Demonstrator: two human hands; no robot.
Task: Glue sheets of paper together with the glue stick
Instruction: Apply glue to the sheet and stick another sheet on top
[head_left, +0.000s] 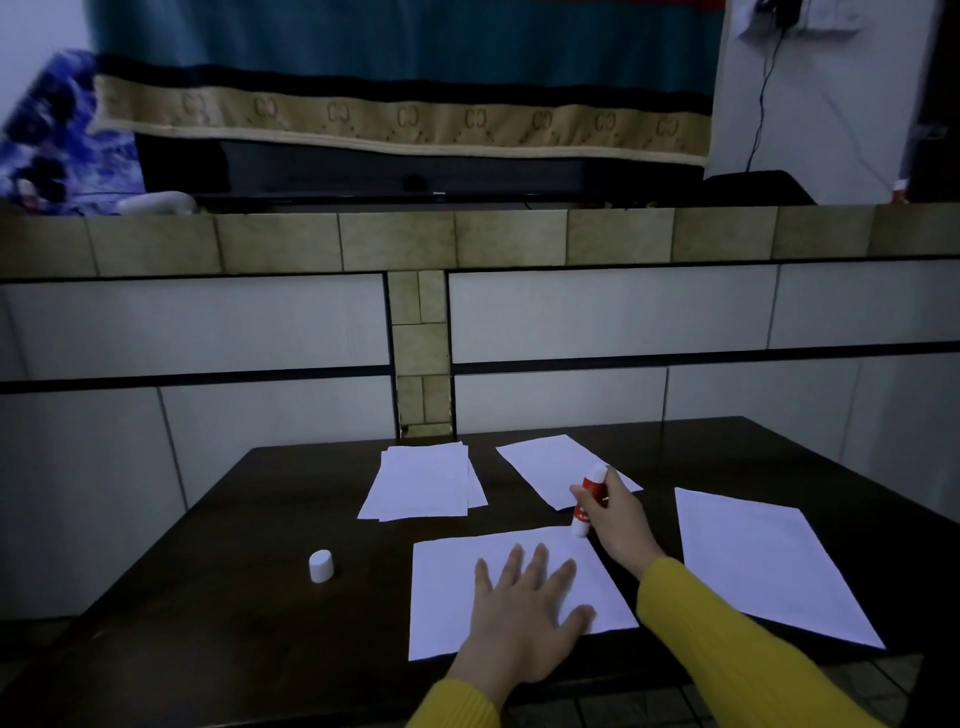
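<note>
A white sheet of paper (447, 582) lies near the front edge of the dark table (234, 597). My left hand (524, 618) rests flat on it with fingers spread. My right hand (613, 514) grips a red and white glue stick (584, 506), tilted, its lower end touching the far right corner of that sheet. The stick's white cap (321, 566) stands alone on the table to the left.
A small stack of sheets (423, 486) lies at the back middle, a single sheet (545, 465) lies behind the glue stick, and another sheet (769, 561) lies at the right. A tiled wall rises right behind the table.
</note>
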